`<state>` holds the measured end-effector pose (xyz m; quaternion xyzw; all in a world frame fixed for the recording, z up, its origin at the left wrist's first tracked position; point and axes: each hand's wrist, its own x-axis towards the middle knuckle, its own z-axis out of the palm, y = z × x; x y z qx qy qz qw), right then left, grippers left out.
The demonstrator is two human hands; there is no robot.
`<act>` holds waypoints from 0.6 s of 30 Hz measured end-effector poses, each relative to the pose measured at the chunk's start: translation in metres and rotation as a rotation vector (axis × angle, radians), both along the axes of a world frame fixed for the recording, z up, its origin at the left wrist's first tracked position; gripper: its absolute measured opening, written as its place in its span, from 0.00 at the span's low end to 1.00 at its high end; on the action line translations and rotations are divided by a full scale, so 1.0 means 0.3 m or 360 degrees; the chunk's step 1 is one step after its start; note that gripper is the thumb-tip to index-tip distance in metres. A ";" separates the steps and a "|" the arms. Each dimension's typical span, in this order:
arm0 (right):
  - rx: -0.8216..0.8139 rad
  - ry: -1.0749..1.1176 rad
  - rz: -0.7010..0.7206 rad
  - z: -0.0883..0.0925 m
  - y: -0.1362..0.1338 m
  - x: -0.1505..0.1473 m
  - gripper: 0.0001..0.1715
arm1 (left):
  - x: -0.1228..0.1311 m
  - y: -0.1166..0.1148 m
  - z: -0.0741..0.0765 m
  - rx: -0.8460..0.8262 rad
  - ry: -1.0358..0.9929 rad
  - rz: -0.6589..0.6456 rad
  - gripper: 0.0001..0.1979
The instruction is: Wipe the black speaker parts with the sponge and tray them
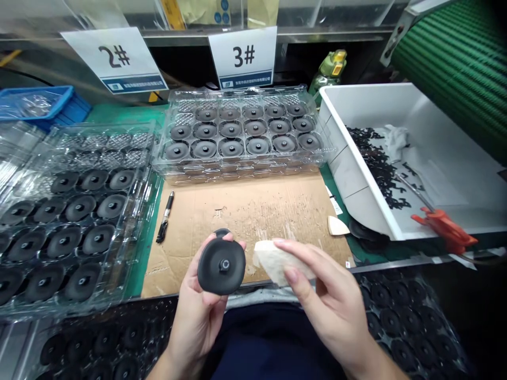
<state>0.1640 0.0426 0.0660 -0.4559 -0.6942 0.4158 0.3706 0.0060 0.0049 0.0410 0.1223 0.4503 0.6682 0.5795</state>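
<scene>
In my left hand [200, 311] is a black round disc [216, 274] with a small raised hub at its centre, its hub side turned up towards me. Part of a second black round piece [222, 232] shows just behind that disc. My right hand [332, 301] pinches a whitish, wedge-shaped pad [277, 261] between thumb and fingers. The pad's pointed side faces the disc, with a small gap between them. Both hands are over the front edge of a brown cardboard sheet [190, 211] marked with scratches and dark crumbs.
Clear plastic trays [245, 158] of black discs stand at the back, with more trays [134, 221] on the left. A white bin [368, 200] of small black parts and an orange-handled tool [447, 229] is on the right. A pen [166, 216] and another pad [337, 226] lie on the cardboard.
</scene>
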 end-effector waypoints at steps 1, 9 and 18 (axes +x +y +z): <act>0.0182 0.0001 0.0056 0.010 0.010 -0.014 0.23 | 0.004 -0.002 0.002 -0.0013 -0.0020 -0.0007 0.26; 0.0296 -0.0378 0.0539 0.030 0.086 -0.070 0.21 | -0.029 -0.029 -0.045 -0.0229 -0.0129 -0.0194 0.25; -0.0129 -0.0120 0.0205 -0.169 0.105 -0.012 0.15 | -0.039 0.007 -0.059 -0.0201 -0.0310 -0.0228 0.25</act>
